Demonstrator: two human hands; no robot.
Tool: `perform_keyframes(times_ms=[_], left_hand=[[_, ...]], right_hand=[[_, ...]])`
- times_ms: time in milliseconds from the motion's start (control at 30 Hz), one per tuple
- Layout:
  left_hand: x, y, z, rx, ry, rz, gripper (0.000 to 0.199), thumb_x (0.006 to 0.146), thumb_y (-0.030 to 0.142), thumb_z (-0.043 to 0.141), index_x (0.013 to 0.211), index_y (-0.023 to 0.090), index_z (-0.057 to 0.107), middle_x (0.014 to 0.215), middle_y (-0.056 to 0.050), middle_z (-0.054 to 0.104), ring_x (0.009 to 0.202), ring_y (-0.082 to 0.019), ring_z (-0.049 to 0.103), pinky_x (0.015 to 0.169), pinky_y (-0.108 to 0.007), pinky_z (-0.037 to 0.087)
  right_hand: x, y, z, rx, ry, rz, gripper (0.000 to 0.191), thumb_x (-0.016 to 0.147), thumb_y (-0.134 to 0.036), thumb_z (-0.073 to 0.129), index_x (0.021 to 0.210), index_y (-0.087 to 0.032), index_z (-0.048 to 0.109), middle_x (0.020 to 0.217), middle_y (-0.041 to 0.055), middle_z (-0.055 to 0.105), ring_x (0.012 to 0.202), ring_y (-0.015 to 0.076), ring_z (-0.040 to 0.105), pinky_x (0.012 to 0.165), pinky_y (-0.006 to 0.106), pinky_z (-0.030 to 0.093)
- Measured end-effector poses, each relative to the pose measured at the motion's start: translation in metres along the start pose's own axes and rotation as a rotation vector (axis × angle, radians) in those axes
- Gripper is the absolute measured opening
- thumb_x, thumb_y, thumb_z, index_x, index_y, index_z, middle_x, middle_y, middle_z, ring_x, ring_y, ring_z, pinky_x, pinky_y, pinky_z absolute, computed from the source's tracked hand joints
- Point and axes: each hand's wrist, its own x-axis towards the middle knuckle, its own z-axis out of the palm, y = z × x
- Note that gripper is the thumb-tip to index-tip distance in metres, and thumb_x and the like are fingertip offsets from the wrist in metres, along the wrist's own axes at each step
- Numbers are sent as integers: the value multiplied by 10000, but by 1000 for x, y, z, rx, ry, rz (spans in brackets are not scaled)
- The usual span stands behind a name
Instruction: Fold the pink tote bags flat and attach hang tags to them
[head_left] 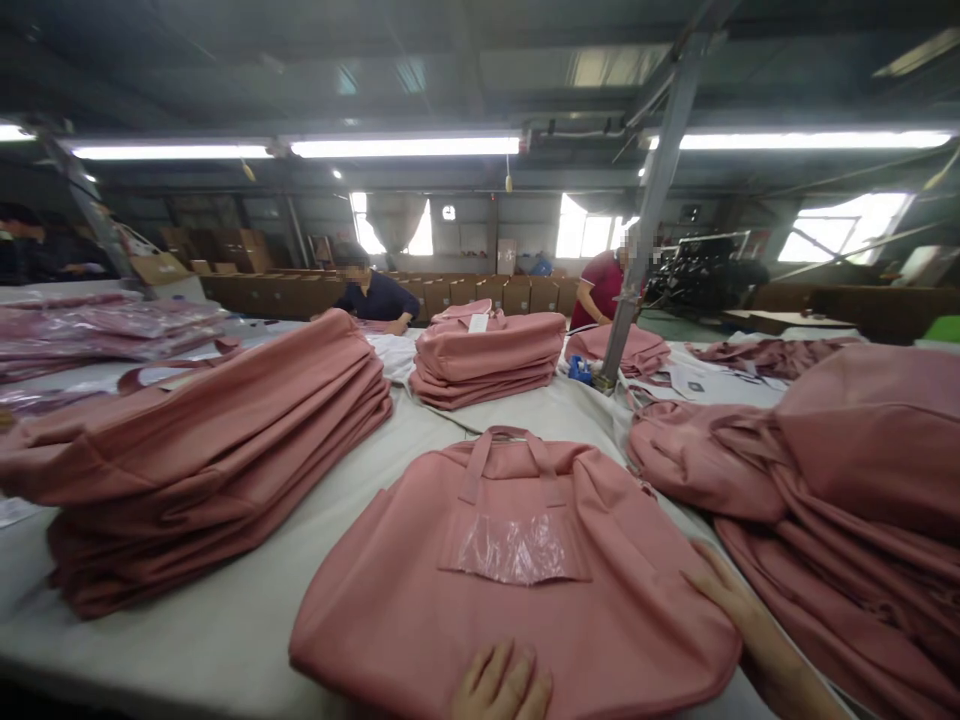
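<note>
At the far left is a wrapped pile (112, 335) of pink goods in clear plastic. Nearer, a tall stack (225, 430) of pink bags leans across the pale cloth of the table (334, 500), a strap looping up at its back. Beyond it, a person in a dark top (379, 300) bends over the far side.

The bag (405, 600) lies front up in the middle of the near side, directly before the wearer, apart from the tall stack. Its body looks fully made up: both ends of the front handle (476, 465) are joined on, and clear film (517, 550) covers a panel below. The left hand (502, 688) rests on its lower front, fingers a little spread, gripping nothing. Behind the bag sits a smaller stack (487, 365) with a white tag on top.

Further right, a person in a red top (596, 290) stands beyond a blue object (580, 369) at the foot of a metal post (652, 200). The right hand (716, 585) lies open along the bag's right side — flat against it, not closed on a fold. Beside that, a loose heap (847, 450) of pink bags fills the edge.

As a judgement, this one bag seems well advanced — unlike the goods at the far left, it is unwrapped; what remains on the others cannot be told.
</note>
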Motion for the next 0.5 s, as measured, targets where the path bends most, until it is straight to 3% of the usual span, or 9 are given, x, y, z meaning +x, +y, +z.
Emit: perform_keyframes(times_ms=[133, 267, 367, 500], left_hand=[[16, -16, -30, 0, -349, 190, 357, 963, 245, 358, 1098, 310, 682, 1068, 62, 726, 955, -156, 644, 828, -267, 486], [11, -17, -44, -47, -516, 185, 456, 891, 147, 371, 1267, 279, 593, 1234, 11, 662, 1112, -200, 588, 925, -307, 465], [-1, -11, -43, -78, -571, 137, 565, 827, 73, 376, 1325, 284, 542, 1320, 6, 606, 1205, -218, 530, 995, -335, 412], [-12, -14, -39, -53, -530, 171, 562, 826, 72, 372, 1285, 326, 576, 1277, 24, 636, 1180, -219, 548, 1000, -346, 385]], right_hand=[[3, -8, -4, 40, -54, 93, 930, 531, -467, 829, 1336, -197, 451, 1271, 129, 605, 1091, 309, 616, 968, 404, 492], [-5, -5, -8, 69, -47, 82, 884, 537, -362, 825, 1324, -158, 478, 1042, 97, 701, 926, 278, 671, 853, 388, 522], [-11, -2, -6, 98, -37, 74, 886, 553, -342, 812, 1347, -148, 469, 955, 65, 717, 881, 254, 674, 819, 355, 514], [-16, 6, -8, 139, -47, 63, 856, 594, -353, 799, 1363, -181, 464, 1014, 49, 714, 937, 245, 660, 850, 341, 497]])
